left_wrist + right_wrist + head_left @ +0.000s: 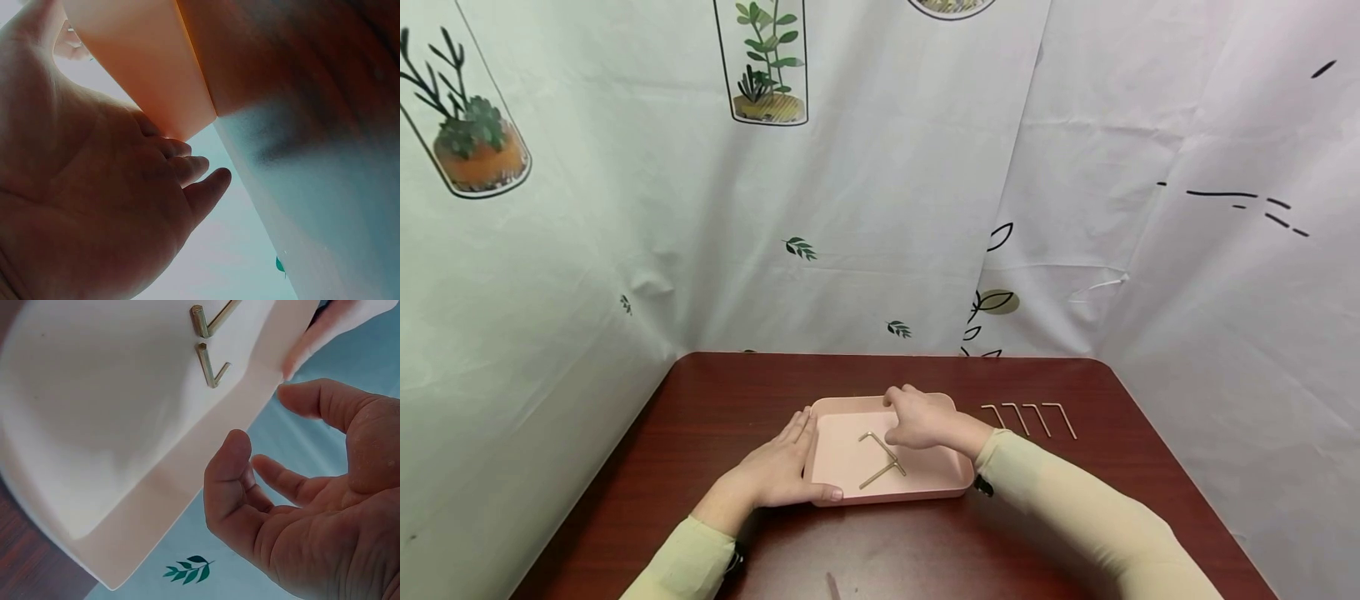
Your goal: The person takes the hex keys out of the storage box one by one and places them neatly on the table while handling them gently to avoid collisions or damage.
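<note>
A shallow pink tray (936, 479) lies on the table, with two brass-coloured L-shaped hex keys inside. The upper hex key (886, 450) crosses or meets the lower hex key (874, 478) near its end. My left hand (775, 471) rests along the tray's left side, fingers extended and thumb at the front rim. Above the tray's right half, near the back rim, is my right hand (919, 419). In the right wrist view, that hand (312, 481) has its fingers loosely bent and its thumb apart, with nothing between them.
Several more L-shaped hex keys (1062, 421) lie in a row to the right of the tray, partly behind the right forearm. The dark red wooden table (737, 383) is enclosed by a white patterned cloth (865, 208) at the back and sides.
</note>
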Action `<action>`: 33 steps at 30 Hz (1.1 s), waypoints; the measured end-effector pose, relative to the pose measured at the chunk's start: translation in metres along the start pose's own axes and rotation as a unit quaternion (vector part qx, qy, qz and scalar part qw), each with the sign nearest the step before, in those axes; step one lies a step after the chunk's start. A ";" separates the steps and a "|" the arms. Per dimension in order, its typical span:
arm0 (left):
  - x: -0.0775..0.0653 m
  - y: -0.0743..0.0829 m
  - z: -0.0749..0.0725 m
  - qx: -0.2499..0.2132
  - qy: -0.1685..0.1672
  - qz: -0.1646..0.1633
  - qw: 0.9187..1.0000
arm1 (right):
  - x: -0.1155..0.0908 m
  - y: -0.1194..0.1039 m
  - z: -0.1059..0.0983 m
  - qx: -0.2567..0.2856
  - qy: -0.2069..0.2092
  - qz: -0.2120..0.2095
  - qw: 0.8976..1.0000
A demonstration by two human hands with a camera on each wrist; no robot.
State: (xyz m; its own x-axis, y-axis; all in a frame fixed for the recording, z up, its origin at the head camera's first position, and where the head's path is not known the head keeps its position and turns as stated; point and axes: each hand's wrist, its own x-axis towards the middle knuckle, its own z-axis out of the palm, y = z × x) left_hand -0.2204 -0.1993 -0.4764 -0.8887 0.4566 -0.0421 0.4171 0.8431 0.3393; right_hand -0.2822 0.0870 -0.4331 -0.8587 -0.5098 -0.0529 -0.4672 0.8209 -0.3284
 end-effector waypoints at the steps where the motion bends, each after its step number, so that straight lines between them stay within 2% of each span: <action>1: 0.000 0.000 0.000 0.000 0.000 0.000 1.000 | 0.001 0.000 0.000 -0.002 -0.001 0.000 1.000; 7: -0.001 -0.001 0.001 0.003 0.001 0.000 1.000 | 0.006 -0.003 0.002 -0.046 -0.012 0.018 0.999; 14: -0.001 -0.001 0.001 0.004 0.001 0.003 1.000 | 0.009 -0.005 0.004 -0.004 -0.028 -0.007 1.000; 33: 0.000 -0.002 0.003 0.005 0.003 0.004 1.000 | 0.018 -0.007 0.015 0.012 -0.053 -0.019 0.998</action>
State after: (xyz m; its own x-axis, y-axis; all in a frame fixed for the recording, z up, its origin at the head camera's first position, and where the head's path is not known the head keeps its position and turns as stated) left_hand -0.2210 -0.2005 -0.4801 -0.8866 0.4613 -0.0334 0.4259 0.8425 0.3297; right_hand -0.2909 0.0680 -0.4460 -0.8125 -0.5659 -0.1399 -0.4925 0.7948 -0.3545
